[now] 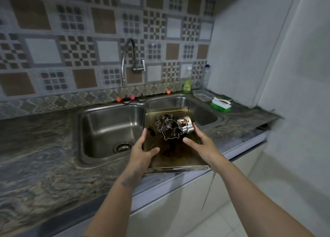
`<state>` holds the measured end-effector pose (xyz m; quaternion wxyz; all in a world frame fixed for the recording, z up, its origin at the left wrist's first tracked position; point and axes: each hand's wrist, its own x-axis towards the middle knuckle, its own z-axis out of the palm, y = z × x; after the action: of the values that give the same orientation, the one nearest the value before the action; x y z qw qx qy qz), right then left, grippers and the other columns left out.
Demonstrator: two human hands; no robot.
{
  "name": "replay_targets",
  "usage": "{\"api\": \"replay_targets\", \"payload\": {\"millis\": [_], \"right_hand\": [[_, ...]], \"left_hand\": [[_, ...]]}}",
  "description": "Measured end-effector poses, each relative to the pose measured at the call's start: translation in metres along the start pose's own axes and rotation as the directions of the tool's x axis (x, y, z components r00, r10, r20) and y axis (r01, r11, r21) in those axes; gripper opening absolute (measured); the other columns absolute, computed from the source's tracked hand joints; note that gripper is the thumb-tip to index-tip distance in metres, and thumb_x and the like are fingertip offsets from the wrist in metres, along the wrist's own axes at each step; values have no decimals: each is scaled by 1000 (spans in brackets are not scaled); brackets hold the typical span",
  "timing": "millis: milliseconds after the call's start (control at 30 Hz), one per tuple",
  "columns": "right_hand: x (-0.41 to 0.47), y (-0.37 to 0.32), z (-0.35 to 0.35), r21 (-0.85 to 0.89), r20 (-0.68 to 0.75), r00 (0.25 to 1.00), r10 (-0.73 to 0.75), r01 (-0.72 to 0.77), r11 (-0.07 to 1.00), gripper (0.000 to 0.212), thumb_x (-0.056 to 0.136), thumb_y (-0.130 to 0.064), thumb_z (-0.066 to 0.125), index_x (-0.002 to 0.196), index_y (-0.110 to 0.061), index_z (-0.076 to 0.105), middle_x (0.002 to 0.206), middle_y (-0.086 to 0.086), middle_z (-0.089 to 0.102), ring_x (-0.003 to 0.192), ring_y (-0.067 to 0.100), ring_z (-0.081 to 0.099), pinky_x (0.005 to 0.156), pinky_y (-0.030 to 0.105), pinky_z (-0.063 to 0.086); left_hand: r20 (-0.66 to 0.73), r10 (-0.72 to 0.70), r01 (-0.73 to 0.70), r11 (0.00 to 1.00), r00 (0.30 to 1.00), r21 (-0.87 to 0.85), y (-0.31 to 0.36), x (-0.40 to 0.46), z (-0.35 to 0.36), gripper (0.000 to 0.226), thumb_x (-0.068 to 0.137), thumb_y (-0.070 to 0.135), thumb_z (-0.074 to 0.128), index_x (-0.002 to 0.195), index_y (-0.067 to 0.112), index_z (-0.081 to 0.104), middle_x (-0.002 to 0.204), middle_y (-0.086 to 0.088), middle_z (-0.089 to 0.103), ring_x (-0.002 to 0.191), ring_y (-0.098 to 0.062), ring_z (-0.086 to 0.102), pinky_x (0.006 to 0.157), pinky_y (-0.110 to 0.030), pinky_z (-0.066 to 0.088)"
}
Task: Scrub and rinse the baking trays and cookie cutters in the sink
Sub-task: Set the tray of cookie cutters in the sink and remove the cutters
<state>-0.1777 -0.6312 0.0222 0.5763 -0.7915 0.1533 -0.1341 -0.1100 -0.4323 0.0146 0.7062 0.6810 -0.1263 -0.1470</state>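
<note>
Room: patterned brown-and-grey tiled wall behind a mottled dark stone counter (44, 165), white wall at my right.
Sink: double stainless steel basin (107, 127) with a flexible chrome tap (127, 61); the left bowl looks like open room to lower into.
Tray: stained rectangular metal baking tray (175, 154), held above the divider and right bowl; stiff, thin-edged, probably greasy, so I'd keep to the side rims.
Cutters: loose shiny metal cookie cutters (169, 127) on the tray; light, likely to slide if I tilt.
Hands: my left hand (142, 152) grips the left rim, my right hand (201, 145) the right.

Stained metal baking tray (171, 158) (glossy), brushed steel sink (107, 126).
</note>
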Motion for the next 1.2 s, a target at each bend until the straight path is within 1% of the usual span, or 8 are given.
{"api": "replay_targets", "payload": {"millis": [133, 367, 467, 767, 933, 1033, 1100, 1200], "right_hand": [[30, 13, -36, -2, -1, 1000, 12, -12, 1000, 80, 83, -43, 68, 148, -43, 21, 158, -5, 22, 145, 20, 20, 114, 42, 24], [119, 36, -74, 7, 32, 999, 25, -26, 1000, 82, 83, -38, 69, 150, -37, 21, 158, -4, 22, 144, 19, 20, 112, 37, 24], [169, 45, -85, -10, 25, 998, 50, -50, 999, 82, 83, -38, 69, 150, -37, 22, 158, -4, 22, 144, 20, 20, 113, 37, 24], [315, 67, -98, -57, 92, 993, 69, -64, 996, 80, 84, -32, 70, 150, -30, 25, 155, -3, 29, 142, 15, 24, 105, 23, 22], [370, 94, -102, -59, 155, 982, 108, -100, 993, 83, 83, -34, 71, 151, -31, 24, 156, -4, 27, 143, 17, 22, 112, 31, 22], [400, 115, -105, -70, 211, 964, 162, -150, 986, 85, 82, -34, 72, 151, -33, 23, 156, -3, 27, 143, 19, 23, 113, 35, 23], [420, 129, -105, -73, 266, 945, 190, -177, 981, 85, 82, -31, 73, 151, -31, 23, 154, -2, 32, 140, 20, 29, 113, 36, 26], [449, 151, -99, -137, 329, 910, 252, -218, 966, 91, 79, -31, 76, 151, -30, 22, 155, 1, 28, 140, 22, 31, 113, 40, 30]], "left_hand": [[-5, -17, 17, 1000, 1000, 7, 2, 31, 41, 81, 88, -7, 59, 150, 33, 25, 119, 12, 49, 80, 4, 54, 62, -15, 55], [-19, -35, 36, 998, 999, 42, -8, 121, 85, 84, 86, -5, 63, 150, 32, 24, 137, 4, 52, 96, -2, 59, 67, -11, 52], [-25, -36, 37, 998, 999, 44, -17, 173, 98, 82, 87, -5, 63, 151, 30, 25, 135, 3, 52, 88, 6, 55, 56, -4, 47], [-85, -82, 87, 995, 993, 53, -37, 310, 119, 81, 86, -3, 65, 151, 28, 27, 142, 1, 49, 110, -5, 51, 59, -3, 47], [-138, -121, 133, 988, 983, 84, -47, 353, 133, 80, 87, -4, 64, 150, 28, 27, 137, 2, 53, 104, -4, 52, 60, -1, 45], [-158, -158, 176, 979, 975, 104, -59, 374, 142, 81, 87, -3, 63, 151, 27, 24, 140, 0, 50, 110, -6, 49, 81, -10, 43], [-176, -186, 208, 971, 967, 116, -68, 385, 149, 81, 87, -3, 63, 151, 25, 23, 139, 0, 51, 111, -7, 51, 82, -12, 43], [-228, -213, 248, 960, 950, 134, -82, 398, 157, 76, 87, -2, 63, 147, 32, 30, 123, 8, 55, 114, -12, 53, 83, -15, 45]]}}
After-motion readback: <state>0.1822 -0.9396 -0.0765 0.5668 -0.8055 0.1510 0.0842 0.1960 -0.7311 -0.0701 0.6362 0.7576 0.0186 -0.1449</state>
